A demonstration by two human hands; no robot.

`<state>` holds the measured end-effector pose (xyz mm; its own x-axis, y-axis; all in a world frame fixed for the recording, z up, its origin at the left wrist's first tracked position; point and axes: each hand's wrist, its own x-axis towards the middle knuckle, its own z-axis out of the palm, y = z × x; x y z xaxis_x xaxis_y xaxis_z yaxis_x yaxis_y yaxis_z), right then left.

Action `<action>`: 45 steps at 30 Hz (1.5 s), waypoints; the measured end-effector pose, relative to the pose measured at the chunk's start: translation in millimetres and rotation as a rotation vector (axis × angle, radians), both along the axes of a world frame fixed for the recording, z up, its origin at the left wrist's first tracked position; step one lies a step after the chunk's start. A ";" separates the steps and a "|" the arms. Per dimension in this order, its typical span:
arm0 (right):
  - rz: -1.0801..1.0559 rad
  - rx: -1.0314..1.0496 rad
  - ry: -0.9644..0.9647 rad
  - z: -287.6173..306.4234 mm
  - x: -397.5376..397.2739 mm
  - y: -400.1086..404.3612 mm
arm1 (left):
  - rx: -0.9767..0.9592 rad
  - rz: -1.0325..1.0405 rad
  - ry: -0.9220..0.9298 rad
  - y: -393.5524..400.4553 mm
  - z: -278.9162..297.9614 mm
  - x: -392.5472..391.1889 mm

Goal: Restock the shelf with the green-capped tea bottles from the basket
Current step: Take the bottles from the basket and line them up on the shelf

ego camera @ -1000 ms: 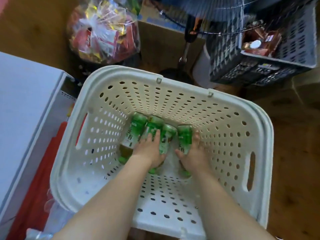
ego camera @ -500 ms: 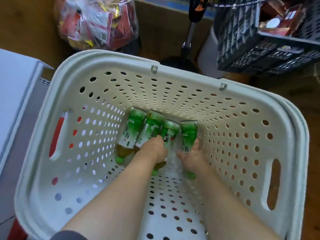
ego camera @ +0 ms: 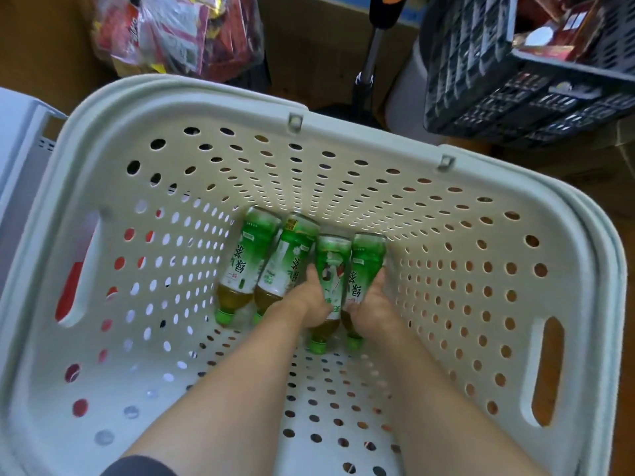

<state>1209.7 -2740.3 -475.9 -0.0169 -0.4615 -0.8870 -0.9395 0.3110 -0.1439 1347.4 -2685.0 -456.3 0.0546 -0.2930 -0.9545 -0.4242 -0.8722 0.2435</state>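
Several green-capped tea bottles lie side by side on the bottom of a white perforated basket (ego camera: 206,94), caps pointing toward me. My left hand (ego camera: 302,302) is curled around the third bottle from the left (ego camera: 331,266), fingers wedged between it and its left neighbour (ego camera: 287,255). My right hand (ego camera: 372,305) wraps the rightmost bottle (ego camera: 366,259) from its right side. The leftmost bottle (ego camera: 249,250) lies untouched. All the bottles rest on the basket floor.
A black plastic crate (ego camera: 498,84) with boxed goods stands beyond the basket at the upper right. A bag of red snack packets (ego camera: 178,32) sits at the upper left, a metal pole on a dark base (ego camera: 367,70) between them. A white cabinet edge (ego camera: 17,139) is at the left.
The view has dropped closer to the basket. My left hand has slid off the top of the middle bottles onto the third one; my right hand has closed further round the rightmost bottle.
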 end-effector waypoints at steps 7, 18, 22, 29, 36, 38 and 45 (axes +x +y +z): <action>-0.051 0.011 -0.039 17.1 -3.4 -9.6 | -0.036 0.189 0.057 0.9 24.4 18.5; -0.109 -0.114 -0.180 75.0 -16.4 -21.6 | -0.108 0.212 -0.237 15.0 55.3 42.3; -0.035 -0.134 -0.197 88.4 -12.8 -21.2 | -0.082 0.190 -0.192 23.5 61.7 40.8; 0.020 -0.101 -0.132 93.0 -11.0 -16.1 | -0.171 -0.005 -0.223 25.5 71.7 44.3; 0.064 -0.190 -0.107 91.0 -13.3 -20.2 | -0.309 0.244 -0.293 28.2 70.9 63.7; 0.066 -0.228 -0.116 91.6 -10.3 -20.2 | -0.342 0.281 -0.347 27.4 71.6 60.6; 0.156 -0.252 -0.125 83.3 -10.6 -25.8 | -0.477 0.353 -0.171 8.9 70.9 50.8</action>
<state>1199.2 -2766.1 -392.6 0.1736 -0.6554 -0.7351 -0.9432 0.1042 -0.3156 1398.1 -2676.1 -385.3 0.3672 -0.6218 -0.6918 -0.1969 -0.7788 0.5955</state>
